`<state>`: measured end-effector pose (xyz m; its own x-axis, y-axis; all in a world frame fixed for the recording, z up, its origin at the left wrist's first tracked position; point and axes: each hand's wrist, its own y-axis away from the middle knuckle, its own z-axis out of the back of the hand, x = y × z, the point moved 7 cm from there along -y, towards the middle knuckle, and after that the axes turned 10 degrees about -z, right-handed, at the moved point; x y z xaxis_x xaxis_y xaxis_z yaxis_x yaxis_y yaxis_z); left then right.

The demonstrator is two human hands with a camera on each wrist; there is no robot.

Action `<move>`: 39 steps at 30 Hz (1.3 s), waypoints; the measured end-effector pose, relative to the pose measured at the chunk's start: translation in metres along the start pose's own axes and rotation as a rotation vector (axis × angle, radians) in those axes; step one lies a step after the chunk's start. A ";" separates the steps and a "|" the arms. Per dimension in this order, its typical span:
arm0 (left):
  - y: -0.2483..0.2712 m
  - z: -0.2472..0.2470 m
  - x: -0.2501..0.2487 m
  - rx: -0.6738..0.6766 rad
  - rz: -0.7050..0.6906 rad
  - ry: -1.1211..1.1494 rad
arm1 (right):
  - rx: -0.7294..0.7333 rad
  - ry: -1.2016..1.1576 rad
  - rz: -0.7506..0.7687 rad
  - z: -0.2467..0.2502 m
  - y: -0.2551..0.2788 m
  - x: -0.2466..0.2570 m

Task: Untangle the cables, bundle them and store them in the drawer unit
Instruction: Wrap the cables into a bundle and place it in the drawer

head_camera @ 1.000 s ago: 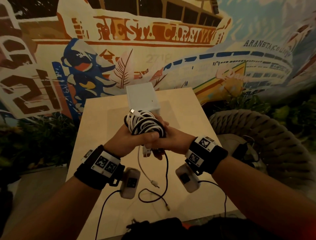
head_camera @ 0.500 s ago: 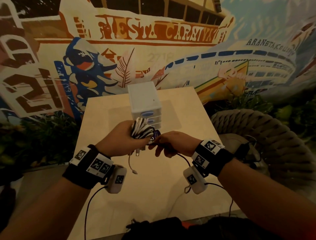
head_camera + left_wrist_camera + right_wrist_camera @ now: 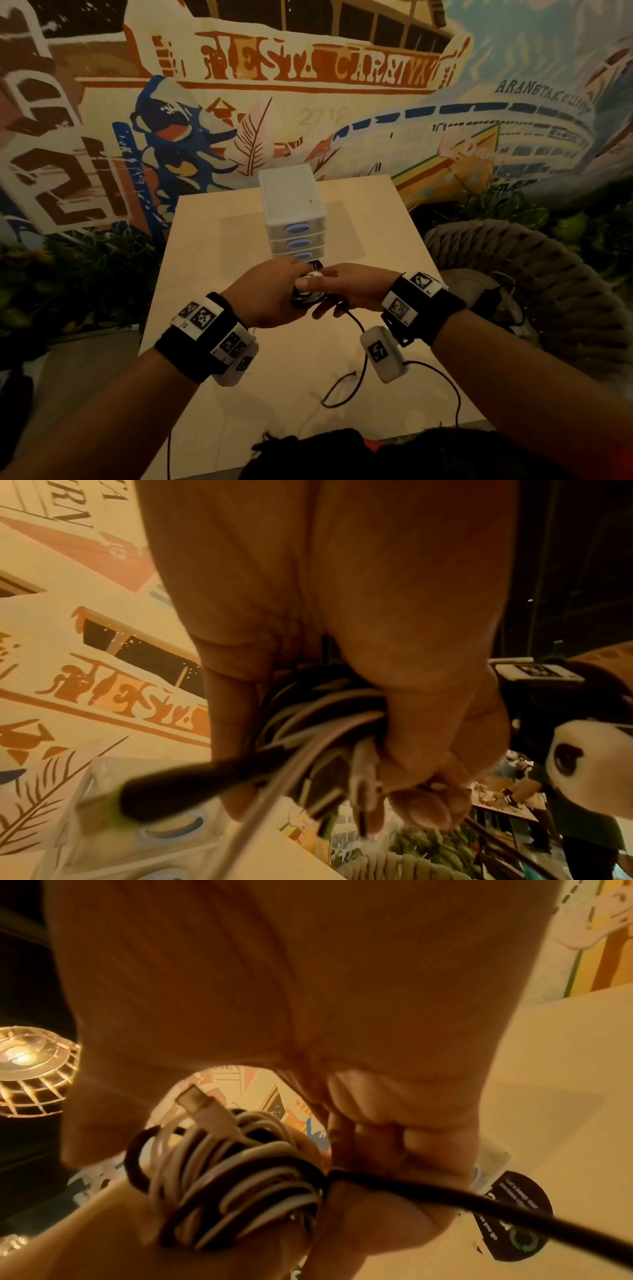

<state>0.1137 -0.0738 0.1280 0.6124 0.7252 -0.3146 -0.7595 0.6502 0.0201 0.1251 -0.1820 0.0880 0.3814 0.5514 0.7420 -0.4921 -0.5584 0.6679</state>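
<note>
My left hand (image 3: 274,294) grips a coiled bundle of white and black cables (image 3: 305,295) just in front of the white three-drawer unit (image 3: 293,212). In the right wrist view the coil (image 3: 232,1177) shows white and black loops with a white plug sticking up. My right hand (image 3: 346,291) holds the loose black cable (image 3: 356,329) where it leaves the bundle; the black cable (image 3: 462,1202) runs off taut to the lower right. Its tail drops to the table and curls there. In the left wrist view my fingers (image 3: 421,750) curl round the cables (image 3: 308,718).
The drawer unit stands mid-table with all drawers closed. The pale square table (image 3: 394,240) has bare surface left and right. A woven rope chair (image 3: 513,260) stands to the right, with plants behind. A dark round tag (image 3: 514,1218) lies near the unit's foot.
Both hands have lowered the bundle from chest height toward the table in front of the drawers. The right hand pulled the black tail out; the dangling white end is now out of sight.
</note>
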 end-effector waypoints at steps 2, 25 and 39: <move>-0.002 -0.005 0.003 0.036 0.028 -0.043 | -0.031 0.054 -0.003 0.000 -0.003 0.002; -0.009 -0.029 0.005 -0.001 0.104 -0.061 | -0.374 0.749 -0.119 -0.005 -0.019 0.008; 0.021 -0.003 0.036 -0.335 0.072 0.727 | -0.302 0.382 0.113 0.016 0.004 0.016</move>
<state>0.1194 -0.0347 0.1146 0.3511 0.3583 -0.8651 -0.8876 0.4216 -0.1856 0.1416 -0.1849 0.1030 0.0259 0.7168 0.6968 -0.7399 -0.4550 0.4956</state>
